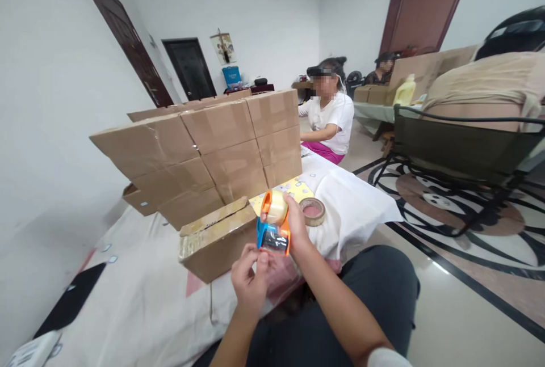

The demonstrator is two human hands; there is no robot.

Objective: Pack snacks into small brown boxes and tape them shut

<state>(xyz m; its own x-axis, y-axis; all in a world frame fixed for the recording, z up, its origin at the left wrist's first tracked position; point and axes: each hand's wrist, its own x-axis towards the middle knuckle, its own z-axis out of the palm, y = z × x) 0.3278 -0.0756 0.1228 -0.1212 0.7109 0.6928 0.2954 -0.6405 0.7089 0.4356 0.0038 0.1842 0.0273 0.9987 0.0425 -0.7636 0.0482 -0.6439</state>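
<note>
An orange and blue tape dispenser (276, 240) with a roll of clear tape (278, 208) is gripped in my right hand (297, 228), above the table's near edge. Just below its front end, my left hand (249, 277) has thumb and fingers pinched together; whether they hold the tape's end is too small to see. A closed cardboard box (219, 245) with tape along its top stands on the table, left of the dispenser. Right behind my right hand lies a roll of brown tape (313, 211), flat on the cloth.
Stacked cardboard boxes (230, 157) form a wall across the table (140, 287). A person in a white shirt (336, 112) sits beyond it. At right, someone sits in a folding chair (464, 146). A black flat object (70, 299) lies at left.
</note>
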